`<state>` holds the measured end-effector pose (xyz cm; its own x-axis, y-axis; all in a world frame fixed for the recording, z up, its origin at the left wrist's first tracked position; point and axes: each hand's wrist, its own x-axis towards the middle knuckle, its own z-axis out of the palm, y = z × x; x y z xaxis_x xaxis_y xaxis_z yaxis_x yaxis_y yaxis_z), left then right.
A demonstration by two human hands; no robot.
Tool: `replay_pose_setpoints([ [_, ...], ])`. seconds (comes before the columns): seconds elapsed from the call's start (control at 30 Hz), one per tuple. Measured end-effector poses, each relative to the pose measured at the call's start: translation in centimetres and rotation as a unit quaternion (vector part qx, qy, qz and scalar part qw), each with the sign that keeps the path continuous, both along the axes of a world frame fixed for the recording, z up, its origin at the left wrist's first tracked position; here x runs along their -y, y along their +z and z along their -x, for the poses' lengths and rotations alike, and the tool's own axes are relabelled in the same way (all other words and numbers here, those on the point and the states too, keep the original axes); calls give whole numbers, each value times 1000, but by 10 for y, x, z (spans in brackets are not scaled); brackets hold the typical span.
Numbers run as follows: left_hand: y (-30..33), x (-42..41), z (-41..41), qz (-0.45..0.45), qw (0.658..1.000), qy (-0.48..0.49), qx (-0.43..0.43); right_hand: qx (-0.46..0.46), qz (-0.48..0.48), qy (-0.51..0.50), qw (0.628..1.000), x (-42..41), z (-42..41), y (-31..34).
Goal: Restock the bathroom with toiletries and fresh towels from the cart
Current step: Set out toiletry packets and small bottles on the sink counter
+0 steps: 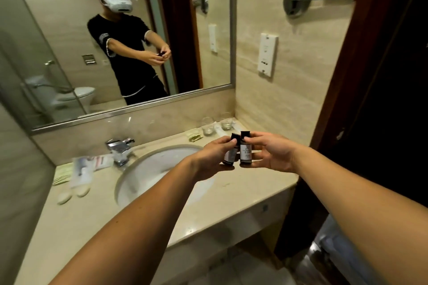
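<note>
Both forearms reach forward from the near edge and meet over the right part of the vanity counter (243, 194), just right of the sink basin (148, 169). The left hand (209, 157) comes in from the lower left, wrist bent slightly, fingers and thumb curled round the left bottle (230, 154), with the thumb on its dark cap. The right hand (271, 152) comes in from the lower right, its thumb and fingers pinching the right bottle (246, 151), a small dark bottle with a pale label. The two bottles stand upright, side by side and touching, held in the air above the counter.

Far behind the hands, two drinking glasses (216, 124) sit in the right corner by the wall, with a folded green cloth (194, 134) just left of them. The faucet (120, 149) stands at the far left of the basin. Packets, another green cloth and two pale soaps (73, 194) lie on the left of the counter. The mirror (115, 41) reflects the person holding the bottles.
</note>
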<state>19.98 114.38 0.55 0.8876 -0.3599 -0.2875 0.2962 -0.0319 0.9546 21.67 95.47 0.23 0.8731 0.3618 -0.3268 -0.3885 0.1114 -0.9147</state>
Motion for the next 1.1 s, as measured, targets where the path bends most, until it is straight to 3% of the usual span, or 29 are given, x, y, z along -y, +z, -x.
replay_pose_setpoints([
  [0.47, -25, -120, -73, -12, 985, 174, -11, -12, 10, 120, 993, -136, -120, -21],
  [0.77, -40, -187, -142, -78, 968, 240, -6, -23, 20, 166, 986, -202, -204, -37],
  [1.1, -102, -221, -207, -54, 947, 314, -36, -60, 45, 141, 987, -264, -267, -88],
])
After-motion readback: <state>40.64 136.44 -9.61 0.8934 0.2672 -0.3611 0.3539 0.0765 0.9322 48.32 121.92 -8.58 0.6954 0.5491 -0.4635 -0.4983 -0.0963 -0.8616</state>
